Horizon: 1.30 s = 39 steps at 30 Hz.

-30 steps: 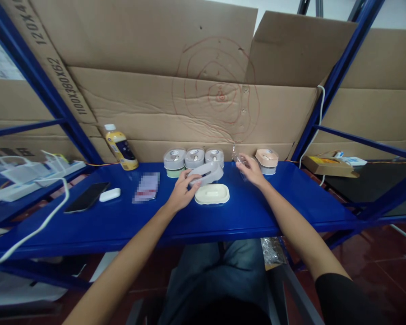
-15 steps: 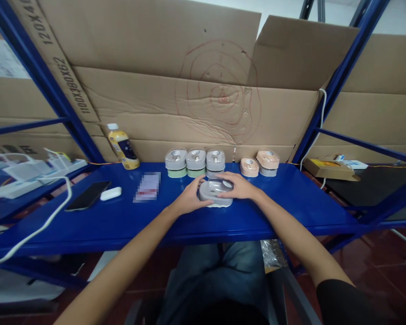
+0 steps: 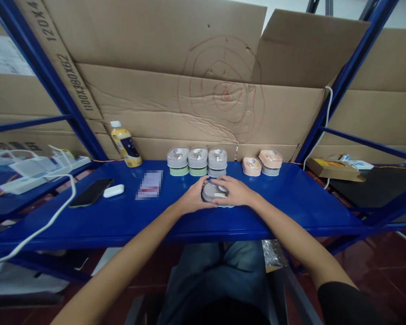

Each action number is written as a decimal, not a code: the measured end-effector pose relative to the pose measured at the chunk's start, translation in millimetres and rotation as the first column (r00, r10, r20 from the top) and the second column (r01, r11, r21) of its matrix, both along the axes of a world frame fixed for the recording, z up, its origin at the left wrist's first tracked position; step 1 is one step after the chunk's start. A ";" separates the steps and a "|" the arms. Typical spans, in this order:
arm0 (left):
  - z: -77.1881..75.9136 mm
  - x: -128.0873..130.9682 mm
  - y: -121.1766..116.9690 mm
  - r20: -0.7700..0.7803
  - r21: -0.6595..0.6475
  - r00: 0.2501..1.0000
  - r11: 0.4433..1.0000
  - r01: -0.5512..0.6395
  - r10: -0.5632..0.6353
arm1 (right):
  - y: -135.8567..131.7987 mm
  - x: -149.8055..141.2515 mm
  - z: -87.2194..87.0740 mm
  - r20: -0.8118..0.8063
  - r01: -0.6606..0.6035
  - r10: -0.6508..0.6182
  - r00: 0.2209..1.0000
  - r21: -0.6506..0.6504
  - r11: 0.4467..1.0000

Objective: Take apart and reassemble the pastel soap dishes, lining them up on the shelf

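We close both hands around the grey-lidded oval container (image 3: 214,191), which sits on the blue counter (image 3: 280,214) in front of our lap. Our left hand (image 3: 193,197) holds its left side, the thumb along the near edge; our right hand (image 3: 236,191) covers its right side, with fingers over the lid's far edge and the thumb at the front. Each grip is narrowed on the container, and a strip of pale rim shows below the right hand.

Just behind our hands, three two-tiered containers stand in a row: two green-based containers (image 3: 188,168) on the left and a grey-based container (image 3: 217,163) on the right. Farther right, a low peach container (image 3: 251,166) stands beside a taller peach-and-grey container (image 3: 270,162).

Well to the left of our hands lie a phone-like item (image 3: 149,185), blurred by pixelation, a white rounded case (image 3: 114,191) and a black smartphone (image 3: 92,192). A yellow bottle (image 3: 126,146) stands behind them, near the cardboard backing (image 3: 149,90) marked with red rings.
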<state>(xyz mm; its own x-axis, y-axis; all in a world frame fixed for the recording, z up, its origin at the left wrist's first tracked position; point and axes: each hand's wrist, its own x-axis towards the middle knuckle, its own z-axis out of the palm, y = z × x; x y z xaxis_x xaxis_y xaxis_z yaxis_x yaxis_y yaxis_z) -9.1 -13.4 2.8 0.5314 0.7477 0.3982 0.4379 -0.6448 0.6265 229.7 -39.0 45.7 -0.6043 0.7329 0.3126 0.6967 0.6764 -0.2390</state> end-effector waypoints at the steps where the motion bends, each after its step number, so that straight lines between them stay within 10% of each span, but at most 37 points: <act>1: 0.9 0.1 -0.5 -0.001 0.002 1.000 1.000 0.004 -0.004 | -0.3 -0.3 0.2 0.004 -0.003 0.003 1.000 0.005 1.000; 24: 8.8 1.7 -0.9 0.016 -0.006 0.999 0.999 0.045 -0.045 | -6.8 -10.9 9.7 0.186 0.016 -0.031 0.982 0.080 0.997; 39: 8.3 -6.7 7.9 0.044 -0.048 0.999 0.998 0.033 -0.031 | 5.9 27.7 -1.1 0.019 -0.082 0.087 0.996 -0.176 0.981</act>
